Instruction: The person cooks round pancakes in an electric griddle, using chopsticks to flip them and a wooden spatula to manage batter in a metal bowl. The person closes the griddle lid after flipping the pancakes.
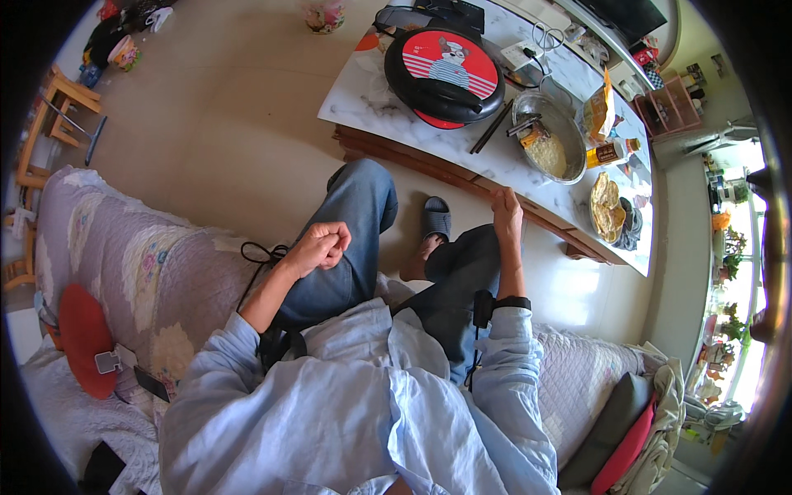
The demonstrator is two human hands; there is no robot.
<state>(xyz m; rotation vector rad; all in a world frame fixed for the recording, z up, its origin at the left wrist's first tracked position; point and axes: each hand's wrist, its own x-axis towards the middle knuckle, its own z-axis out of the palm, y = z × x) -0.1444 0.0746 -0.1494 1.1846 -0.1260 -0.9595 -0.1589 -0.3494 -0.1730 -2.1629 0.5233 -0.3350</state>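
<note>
My left hand [320,247] is curled into a loose fist over my left thigh, with nothing visible in it. My right hand [508,213] is raised by the front edge of the marble-patterned table [365,105], fingers folded in; I see nothing in it. Beyond it, a metal bowl [572,162] holds pale batter [549,154], with an orange-brown item and a dark utensil inside. Dark chopsticks [492,127] lie beside the bowl. At the left stands a closed black electric griddle [455,68] with a red dog-print lid. A plate of flatbreads [607,209] sits to the right.
Near the bowl are a bottle [612,153] of yellow liquid, an orange bag [600,114] and a white power strip [518,55] with cables. A grey cloth [630,224] lies by the flatbreads. The quilt-covered sofa [185,266] holds a phone [151,383] and cushions [609,427].
</note>
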